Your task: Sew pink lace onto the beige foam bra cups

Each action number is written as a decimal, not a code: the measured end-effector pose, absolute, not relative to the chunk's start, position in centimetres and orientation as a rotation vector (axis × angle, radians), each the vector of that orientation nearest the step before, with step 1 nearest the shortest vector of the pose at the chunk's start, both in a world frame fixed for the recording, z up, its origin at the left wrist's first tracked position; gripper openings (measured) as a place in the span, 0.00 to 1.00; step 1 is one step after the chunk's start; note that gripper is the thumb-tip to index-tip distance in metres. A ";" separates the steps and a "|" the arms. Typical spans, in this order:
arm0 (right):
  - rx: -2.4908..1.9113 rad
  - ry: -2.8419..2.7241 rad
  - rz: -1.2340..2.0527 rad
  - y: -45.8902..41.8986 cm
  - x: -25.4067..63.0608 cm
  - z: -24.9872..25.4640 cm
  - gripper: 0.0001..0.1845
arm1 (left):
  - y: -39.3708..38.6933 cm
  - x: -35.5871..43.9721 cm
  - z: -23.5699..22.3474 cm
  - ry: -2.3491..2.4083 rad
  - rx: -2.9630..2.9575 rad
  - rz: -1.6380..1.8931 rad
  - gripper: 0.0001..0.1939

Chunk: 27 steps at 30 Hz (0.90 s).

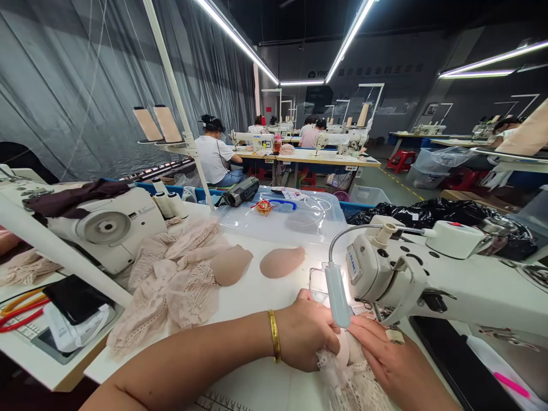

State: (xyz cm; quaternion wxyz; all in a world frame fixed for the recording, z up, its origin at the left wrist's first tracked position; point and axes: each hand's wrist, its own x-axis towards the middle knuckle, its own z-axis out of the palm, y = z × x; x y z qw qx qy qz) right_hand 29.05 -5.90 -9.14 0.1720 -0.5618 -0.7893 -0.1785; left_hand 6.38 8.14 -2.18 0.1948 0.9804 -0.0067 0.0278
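Note:
My left hand (308,331), with a gold bangle at its wrist, is closed on beige lace fabric (345,371) in front of the sewing machine (368,268). Fingers outstretched, my right hand (385,348) lies flat on the same fabric, close to the needle area. A small lamp (338,294) on a bendy neck hides the needle and part of the work. Left of the machine, two beige bra cups (282,262) rest on the white table, one against a pile of lace (171,279).
A second sewing machine (111,222) stands at the left, near a black phone (72,299). Behind the table is a clear plastic lid (308,217) bearing small items. Another dark phone-like slab (454,359) lies below the machine arm. Co-workers sit at machines farther back.

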 end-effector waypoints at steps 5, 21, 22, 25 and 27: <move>-1.514 -2.277 -0.430 -6.0 29.2 -8.6 0.18 | 9.9 6.8 -2.1 -0.097 2.823 0.087 0.04; -1.670 -2.314 -0.319 -6.6 30.0 -8.3 0.18 | 10.0 6.5 -1.5 -0.158 2.957 0.093 0.12; -1.653 -2.305 -0.393 -6.6 30.1 -8.3 0.19 | 10.2 6.5 -1.6 -0.146 2.952 0.087 0.11; -1.604 -2.241 -0.589 -6.7 30.1 -7.9 0.20 | 10.6 6.6 -1.9 -0.120 2.945 0.080 0.10; -1.602 -2.183 -0.622 -6.7 29.9 -7.5 0.20 | 10.9 6.7 -2.2 -0.106 2.940 0.101 0.09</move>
